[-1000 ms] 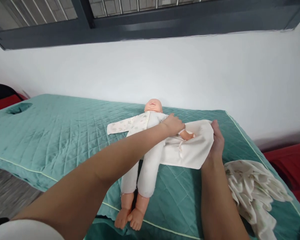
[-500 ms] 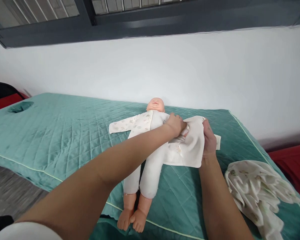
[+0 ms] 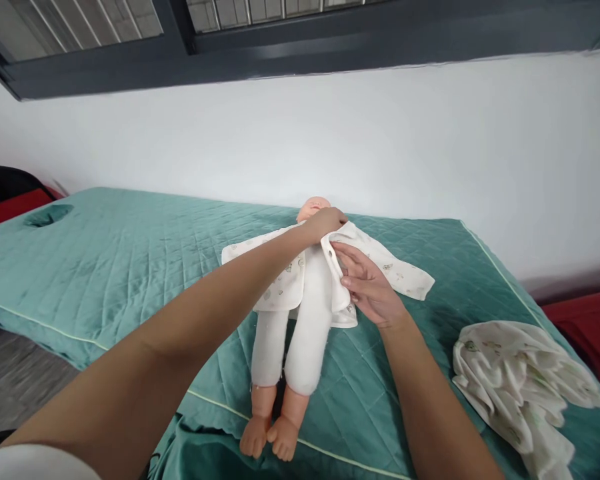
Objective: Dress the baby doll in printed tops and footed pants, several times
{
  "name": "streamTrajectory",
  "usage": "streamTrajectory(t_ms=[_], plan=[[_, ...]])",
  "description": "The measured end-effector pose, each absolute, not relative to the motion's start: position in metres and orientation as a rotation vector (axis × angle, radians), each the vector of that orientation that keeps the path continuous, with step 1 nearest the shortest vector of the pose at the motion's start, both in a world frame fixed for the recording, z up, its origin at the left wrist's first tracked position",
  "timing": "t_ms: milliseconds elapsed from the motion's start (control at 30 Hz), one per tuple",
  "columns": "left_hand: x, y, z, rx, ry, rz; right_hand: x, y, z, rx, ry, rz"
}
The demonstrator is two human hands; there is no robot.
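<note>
A baby doll (image 3: 307,353) with a white cloth body lies on its back, head toward the wall and bare feet toward me. It wears a white printed baby shirt (image 3: 286,283), lying open down the front, with a sleeve spread to each side. My left hand (image 3: 330,221) reaches across the doll to the shirt's collar by the neck, its fingers closed on the cloth and partly hidden. With my right hand (image 3: 373,283) I hold the edge of the shirt's right-hand front panel between thumb and fingers. My left hand hides part of the doll's head (image 3: 314,206).
The doll lies on a green quilted bed cover (image 3: 145,267) with a hole at its far left. Crumpled printed cloth (image 3: 520,380) lies at the right. A white wall (image 3: 300,140) and dark window frame (image 3: 300,50) stand behind. Red items (image 3: 587,327) show beyond the bed.
The shirt's right side has come over the doll's arm, and its sleeve now lies spread outward. My left hand moved up to the neck; my right moved inward to the front edge.
</note>
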State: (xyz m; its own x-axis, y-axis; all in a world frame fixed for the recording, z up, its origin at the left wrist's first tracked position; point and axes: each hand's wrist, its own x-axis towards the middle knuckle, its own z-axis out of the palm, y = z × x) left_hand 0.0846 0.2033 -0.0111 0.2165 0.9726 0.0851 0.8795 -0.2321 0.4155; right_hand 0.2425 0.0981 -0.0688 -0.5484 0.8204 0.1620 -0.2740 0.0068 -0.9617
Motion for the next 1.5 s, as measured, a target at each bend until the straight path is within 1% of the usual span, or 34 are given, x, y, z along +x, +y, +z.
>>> streamTrajectory(t_ms=[133, 233, 333, 400, 467, 567, 700, 800, 900, 1000, 1067, 1133, 1333, 1400, 1500], plan=[[0.066, 0.196, 0.001, 2.091, 1.529, 0.501, 0.241, 0.097, -0.069, -0.500, -1.462, 1.751], [0.062, 0.190, 0.006, 2.139, 1.390, 0.308, 0.241, 0.099, -0.071, -0.453, -1.461, 1.780], [0.068, 0.185, 0.004, 2.276, 1.358, 0.167, 0.242, 0.099, -0.073, -0.431, -1.478, 1.776], [0.073, 0.182, 0.001, 2.378, 1.432, 0.181, 0.242, 0.099, -0.074, -0.421, -1.490, 1.776], [0.074, 0.179, -0.003, 2.448, 1.563, 0.279, 0.241, 0.098, -0.074, -0.414, -1.502, 1.776], [0.066, 0.175, -0.008, 2.465, 1.751, 0.537, 0.241, 0.096, -0.073, -0.399, -1.519, 1.780], [0.043, 0.173, -0.016, 2.307, 1.914, 0.866, 0.243, 0.094, -0.070, -0.387, -1.541, 1.810], [0.025, 0.158, -0.030, 2.112, 1.863, 1.172, 0.245, 0.092, -0.068, -0.371, -1.521, 1.821], [0.009, 0.121, -0.059, 1.915, 1.761, 1.492, 0.247, 0.090, -0.068, -0.343, -1.488, 1.849], [-0.008, 0.071, -0.097, 1.681, 1.773, 1.615, 0.248, 0.089, -0.072, -0.346, -1.425, 1.839], [-0.019, 0.041, -0.119, 1.476, 1.786, 1.594, 0.248, 0.090, -0.074, -0.398, -1.344, 1.761], [-0.027, 0.017, -0.133, 1.404, 1.744, 1.519, 0.248, 0.093, -0.077, -0.470, -1.254, 1.649], [-0.031, -0.016, -0.137, 1.886, 1.847, 1.165, 0.251, 0.102, -0.090, -0.648, -1.132, 1.359], [-0.030, -0.019, -0.135, 1.951, 1.894, 1.070, 0.252, 0.096, -0.097, -0.765, -1.151, 1.284], [-0.030, -0.020, -0.135, 1.978, 1.917, 1.027, 0.251, 0.075, -0.111, -0.992, -1.257, 1.163]])
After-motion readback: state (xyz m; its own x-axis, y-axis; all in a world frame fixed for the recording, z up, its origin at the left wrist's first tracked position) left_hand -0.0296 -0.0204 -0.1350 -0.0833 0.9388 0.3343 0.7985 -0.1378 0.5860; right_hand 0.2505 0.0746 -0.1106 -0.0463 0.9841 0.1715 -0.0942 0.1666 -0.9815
